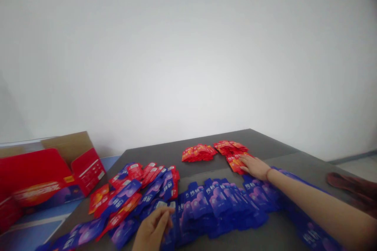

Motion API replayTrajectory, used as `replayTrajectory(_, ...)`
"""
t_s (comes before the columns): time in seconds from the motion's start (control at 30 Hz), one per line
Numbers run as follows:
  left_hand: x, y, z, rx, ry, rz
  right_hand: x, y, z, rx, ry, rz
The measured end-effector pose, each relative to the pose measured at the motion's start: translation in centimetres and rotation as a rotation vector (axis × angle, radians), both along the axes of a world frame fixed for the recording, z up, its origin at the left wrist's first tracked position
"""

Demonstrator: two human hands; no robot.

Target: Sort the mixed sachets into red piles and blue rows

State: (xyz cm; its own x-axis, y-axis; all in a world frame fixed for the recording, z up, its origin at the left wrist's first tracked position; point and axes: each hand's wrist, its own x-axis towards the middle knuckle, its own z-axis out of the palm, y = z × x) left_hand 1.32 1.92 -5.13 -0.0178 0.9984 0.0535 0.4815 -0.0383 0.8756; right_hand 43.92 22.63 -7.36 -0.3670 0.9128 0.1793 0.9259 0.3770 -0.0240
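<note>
My right hand (255, 166) reaches far across the grey table (206, 149), fingers stretched flat on a small heap of red sachets (232, 153). A second heap of red sachets (198, 153) lies just left of it. My left hand (153, 229) is at the near edge, fingers curled in a pinch on a blue sachet (161, 205) from the pile. A long row of blue sachets (218, 200) runs between my hands, under my right forearm. A mixed pile of red and blue sachets (132, 192) lies to the left.
An open red cardboard box (44, 176) with raised flaps stands off the table's left side. A dark reddish object (353, 188) lies at the right edge. A white wall rises behind the table.
</note>
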Motion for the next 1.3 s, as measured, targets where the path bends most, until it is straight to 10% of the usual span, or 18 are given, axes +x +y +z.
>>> replayTrajectory(0.3, 2.1, 1.3, 1.2, 0.054, 0.97, 0.181, -4.4, -2.1, 1.5, 0.084, 0.06, 0.074)
replayTrajectory(0.53, 2.0, 0.3, 1.1, -0.031, 1.093, 0.214, -17.4, -13.5, 4.6, 0.017, 0.292, 0.531)
replayTrajectory(0.77, 0.4, -1.6, 0.7, -0.107, 1.17, 0.165, -25.8, -19.6, 3.1, -0.052, 0.237, 0.773)
replayTrajectory(1.07, 0.4, -2.3, 0.7, -0.036, 1.318, 0.197, -26.0, -20.5, 1.7, -0.096, 0.335, 0.682)
replayTrajectory(1.3, -0.7, -2.2, 3.5, -0.108, 0.693, -0.033, -22.7, -21.7, 3.3, -0.069, 0.556, 0.575)
